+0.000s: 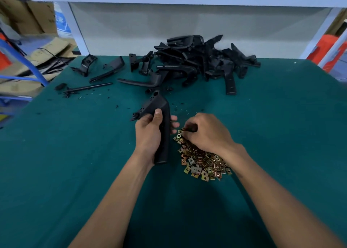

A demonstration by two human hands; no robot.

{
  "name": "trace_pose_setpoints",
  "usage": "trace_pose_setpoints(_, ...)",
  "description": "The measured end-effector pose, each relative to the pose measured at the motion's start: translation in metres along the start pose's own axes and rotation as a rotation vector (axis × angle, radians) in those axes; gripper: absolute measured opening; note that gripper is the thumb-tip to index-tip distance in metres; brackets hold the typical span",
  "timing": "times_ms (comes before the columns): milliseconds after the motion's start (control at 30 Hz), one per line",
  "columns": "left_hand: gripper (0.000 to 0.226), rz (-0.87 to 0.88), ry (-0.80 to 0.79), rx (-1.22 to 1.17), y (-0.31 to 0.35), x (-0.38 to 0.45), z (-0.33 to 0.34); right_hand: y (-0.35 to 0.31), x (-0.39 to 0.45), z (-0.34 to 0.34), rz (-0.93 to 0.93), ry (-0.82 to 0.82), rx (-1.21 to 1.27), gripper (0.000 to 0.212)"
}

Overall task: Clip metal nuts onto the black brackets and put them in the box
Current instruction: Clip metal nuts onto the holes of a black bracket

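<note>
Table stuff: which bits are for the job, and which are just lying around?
For the job: black bracket held in left hand; pile of metal nuts under right hand; heap of black brackets.
Lying about: cardboard boxes, blue frame, black scraps.

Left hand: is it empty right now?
No, the left hand grips a black bracket, thumb and fingers wrapped round it, above the green table.

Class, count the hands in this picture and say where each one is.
2. The left hand grips a black bracket above the green table; the right hand reaches into the pile of metal nuts beside it.
</note>
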State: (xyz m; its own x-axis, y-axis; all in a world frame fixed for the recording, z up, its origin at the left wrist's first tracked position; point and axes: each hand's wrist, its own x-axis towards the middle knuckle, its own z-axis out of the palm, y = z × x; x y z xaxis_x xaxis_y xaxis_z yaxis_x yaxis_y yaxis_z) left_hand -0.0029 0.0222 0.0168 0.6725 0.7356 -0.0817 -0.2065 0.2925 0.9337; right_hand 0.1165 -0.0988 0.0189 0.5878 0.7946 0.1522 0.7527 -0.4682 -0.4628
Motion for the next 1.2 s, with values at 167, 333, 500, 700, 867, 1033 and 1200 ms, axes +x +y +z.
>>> trace_pose_setpoints(167, 0.028, -0.011, -0.081, 0.138, -0.001, -0.001, -0.003, 0.0, 0.006, 0.006, 0.03, 0.026, 0.026, 0.009)
trace_pose_setpoints(333, 0.029, -0.05, -0.189, 0.157, 0.0, -0.005, -0.005, 0.0, 0.012, 0.003, 0.084, -0.051, 0.064, 0.027)
trace_pose_setpoints(500, 0.03, -0.04, -0.119, 0.171, -0.004, -0.008, -0.001, 0.001, 0.021, -0.007, 0.085, -0.194, 0.096, 0.019)
trace_pose_setpoints(700, 0.036, -0.022, -0.09, 0.199, -0.004, -0.006, -0.003, -0.004, 0.027, -0.002, 0.063, -0.21, 0.028, 0.014)
trace_pose_setpoints(867, 0.041, 0.017, -0.125, 0.261, -0.007, -0.006, -0.005, -0.002, 0.022, -0.007, 0.068, -0.19, 0.027, 0.012)
trace_pose_setpoints(1033, 0.043, 0.068, -0.174, 0.358, -0.012, -0.008, -0.003, 0.007, 0.011, -0.016, 0.125, -0.159, 0.177, 0.017)
trace_pose_setpoints(1200, 0.039, 0.094, -0.223, 0.436, -0.014, -0.009, -0.002, 0.009, 0.008, -0.023, 0.168, -0.104, 0.244, 0.016)
